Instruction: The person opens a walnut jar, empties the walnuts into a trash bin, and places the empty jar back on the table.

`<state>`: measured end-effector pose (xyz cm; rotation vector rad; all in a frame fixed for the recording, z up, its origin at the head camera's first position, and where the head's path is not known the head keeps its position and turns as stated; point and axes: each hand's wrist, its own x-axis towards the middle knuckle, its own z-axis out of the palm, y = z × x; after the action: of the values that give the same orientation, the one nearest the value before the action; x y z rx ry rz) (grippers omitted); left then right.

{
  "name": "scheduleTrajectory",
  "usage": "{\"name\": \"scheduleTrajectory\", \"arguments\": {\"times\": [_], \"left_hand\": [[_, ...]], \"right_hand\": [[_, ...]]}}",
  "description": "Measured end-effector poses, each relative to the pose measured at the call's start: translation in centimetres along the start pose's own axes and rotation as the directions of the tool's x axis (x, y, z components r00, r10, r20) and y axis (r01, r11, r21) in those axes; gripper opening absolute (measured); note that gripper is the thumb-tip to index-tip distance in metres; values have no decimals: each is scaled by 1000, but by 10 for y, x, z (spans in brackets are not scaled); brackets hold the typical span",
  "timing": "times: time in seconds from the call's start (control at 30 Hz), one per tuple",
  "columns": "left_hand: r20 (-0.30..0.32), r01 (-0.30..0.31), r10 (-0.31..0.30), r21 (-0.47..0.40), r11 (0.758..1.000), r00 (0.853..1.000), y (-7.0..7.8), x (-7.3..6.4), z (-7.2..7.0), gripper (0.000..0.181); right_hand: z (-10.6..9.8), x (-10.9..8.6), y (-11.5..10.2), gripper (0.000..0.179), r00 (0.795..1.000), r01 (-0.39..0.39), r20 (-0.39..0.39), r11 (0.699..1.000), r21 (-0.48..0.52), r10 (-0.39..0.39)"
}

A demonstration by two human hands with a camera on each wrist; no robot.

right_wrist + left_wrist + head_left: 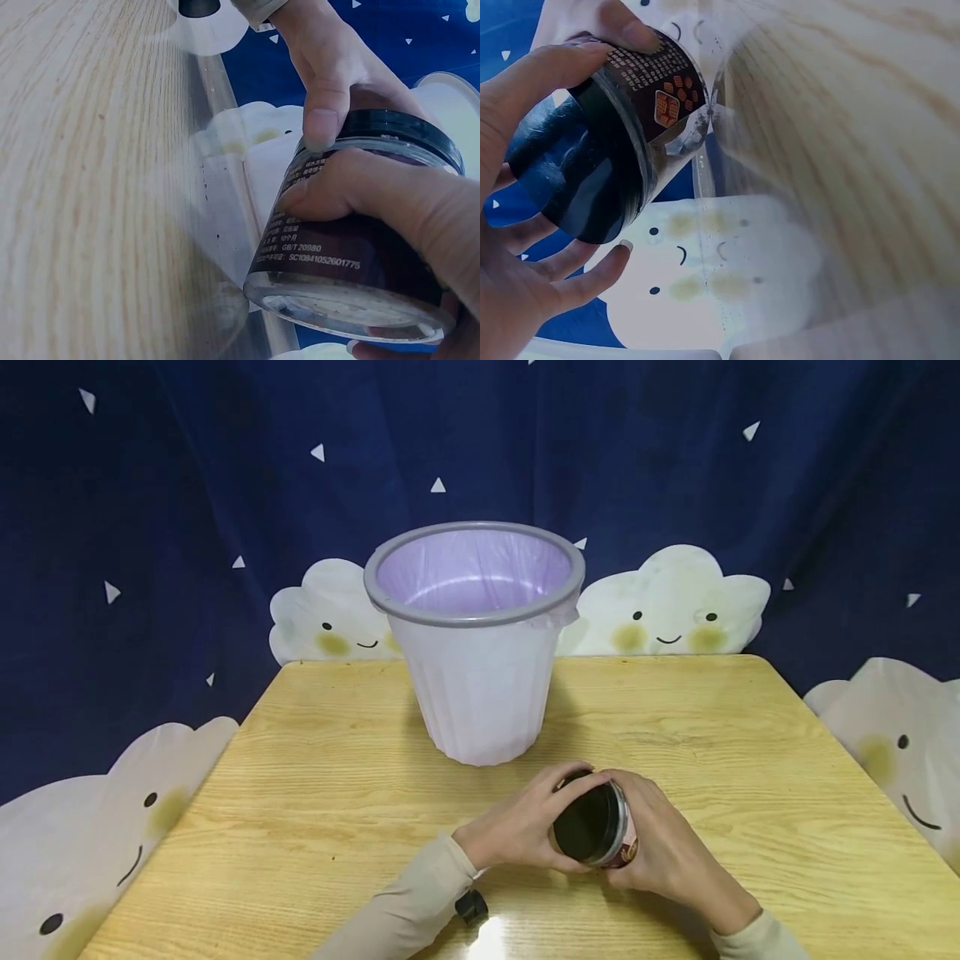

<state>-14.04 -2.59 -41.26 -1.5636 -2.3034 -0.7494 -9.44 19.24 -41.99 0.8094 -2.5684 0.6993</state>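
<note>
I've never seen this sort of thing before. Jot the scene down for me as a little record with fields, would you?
Object in hand: a jar, tilted
Lid: black lid, on the jar
Label: dark label with pale lettering
Left hand: the left hand grips the lid end
Right hand: the right hand holds the jar's body
Beyond the hands: a pale bin, upright, grey-rimmed, with a lilac liner
Surface: wooden table
Backdrop: dark blue curtain with smiling clouds
</note>
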Motion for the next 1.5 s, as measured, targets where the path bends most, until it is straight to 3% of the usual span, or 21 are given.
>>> {"name": "scheduleTrajectory", "arguments": {"times": [0.33, 0.5, 0.63, 0.8, 1.03, 1.3, 1.5], "left_hand": [[27, -33, 33, -28, 999, 999, 0, 0, -2, 108], [25, -11, 12, -28, 1000, 1000, 1, 0, -2, 110], [67, 11, -11, -10, 1000, 998, 0, 1, -4, 114], [102, -7, 5, 23, 1000, 995, -1, 6, -3, 111], [79, 19, -19, 0, 1000, 997, -1, 0, -3, 112], [61, -22, 24, -27, 999, 998, -1, 0, -3, 109], [68, 26, -24, -35, 999, 997, 1, 2, -3, 111]], "right_hand": [[1, 0, 1, 113, 1000, 8, -14, 1000, -7, -8], [0, 0, 1, 112, 1000, 8, -12, 1000, -14, -8], [0, 2, 1, 112, 1000, 8, -11, 1000, -12, -8], [-4, 2, 3, 112, 1000, -6, -12, 1000, -10, 6], [0, 2, 1, 112, 1000, 9, -10, 1000, 9, -9], [0, 4, 1, 111, 1000, -7, -2, 1000, 10, 7], [-2, 2, 2, 112, 1000, -17, 1, 1000, 10, 17]]}}
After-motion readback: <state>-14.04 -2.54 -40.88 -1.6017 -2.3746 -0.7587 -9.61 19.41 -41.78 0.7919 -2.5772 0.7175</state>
